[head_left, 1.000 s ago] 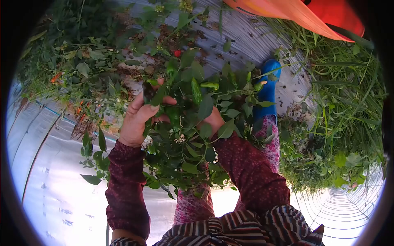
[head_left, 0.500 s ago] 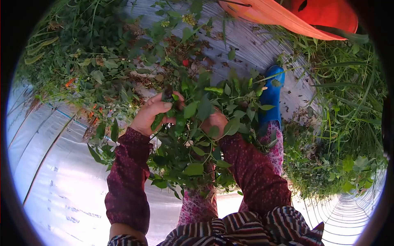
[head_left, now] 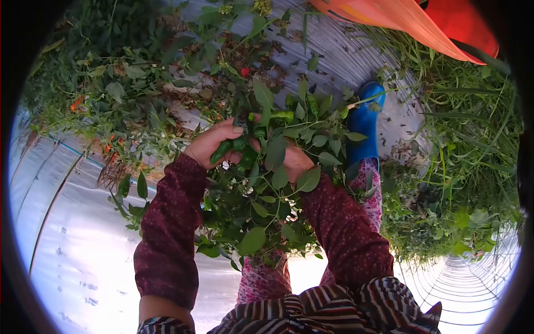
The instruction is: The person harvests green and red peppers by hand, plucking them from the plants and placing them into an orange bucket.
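My left hand (head_left: pixel 210 143) is closed around several green peppers (head_left: pixel 220 151), its thumb pressing over them from above. The peppers poke out between and below the fingers. Just to the right, my right hand (head_left: pixel 298 162) reaches into the leafy pepper plant (head_left: pixel 267 200); leaves cover its fingers, so its grip is hidden. More green peppers (head_left: pixel 282 116) hang on the stems just above and between the two hands. The plant stands in front of my legs, with its leaves around both wrists.
An orange-red container (head_left: pixel 411 25) lies at the upper right on grey plastic sheeting (head_left: pixel 334 50). My blue boot (head_left: pixel 364 125) stands right of the plant. Tall grass (head_left: pixel 473 122) fills the right side; more plants with red fruit (head_left: pixel 77 103) grow at left.
My left hand has shifted slightly up and right, still holding the peppers, closer to my right hand. The leaves around the hands have moved. The view has shifted a little.
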`<action>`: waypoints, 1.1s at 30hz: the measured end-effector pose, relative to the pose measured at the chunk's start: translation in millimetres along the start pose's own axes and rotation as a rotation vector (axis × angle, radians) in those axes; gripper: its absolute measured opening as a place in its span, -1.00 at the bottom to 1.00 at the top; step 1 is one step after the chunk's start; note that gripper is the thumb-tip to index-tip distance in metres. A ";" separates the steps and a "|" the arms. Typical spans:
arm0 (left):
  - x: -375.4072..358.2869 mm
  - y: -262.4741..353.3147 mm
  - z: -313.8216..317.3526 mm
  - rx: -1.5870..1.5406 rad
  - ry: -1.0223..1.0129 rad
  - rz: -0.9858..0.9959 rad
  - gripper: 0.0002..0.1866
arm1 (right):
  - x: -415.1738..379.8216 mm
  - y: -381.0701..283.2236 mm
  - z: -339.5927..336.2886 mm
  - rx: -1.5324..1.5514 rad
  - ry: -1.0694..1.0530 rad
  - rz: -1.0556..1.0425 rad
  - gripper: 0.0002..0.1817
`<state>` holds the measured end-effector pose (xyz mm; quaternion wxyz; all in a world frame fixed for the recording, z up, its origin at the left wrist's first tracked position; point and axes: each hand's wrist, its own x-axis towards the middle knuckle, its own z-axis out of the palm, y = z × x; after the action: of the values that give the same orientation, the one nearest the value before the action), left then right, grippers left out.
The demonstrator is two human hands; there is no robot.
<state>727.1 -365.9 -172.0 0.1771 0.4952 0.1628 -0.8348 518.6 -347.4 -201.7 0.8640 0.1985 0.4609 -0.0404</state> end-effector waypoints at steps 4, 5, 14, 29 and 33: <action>10.3 4.6 8.1 0.052 -0.035 -0.079 -0.39 | 31.5 29.0 -37.9 -0.068 -0.112 -0.037 -0.66; 12.0 6.3 8.8 0.049 -0.038 -0.080 -0.39 | 31.9 33.4 -43.2 -0.068 -0.144 -0.066 -0.65; 9.9 -9.6 5.4 -0.031 -0.062 0.038 -0.33 | 21.2 28.8 -25.7 0.334 -0.310 -0.076 -0.55; -26.1 17.4 9.8 -0.131 -0.281 0.643 -0.43 | 53.6 45.3 -59.1 -0.876 -0.096 -0.734 -0.53; -36.6 35.9 20.4 -0.073 -0.148 0.592 -0.47 | 6.8 5.1 1.9 0.144 0.173 -0.043 -0.49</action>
<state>744.1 -401.8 -133.8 0.4418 0.4523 0.0278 -0.7743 525.2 -342.7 -204.7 0.8035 0.2531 0.5336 -0.0746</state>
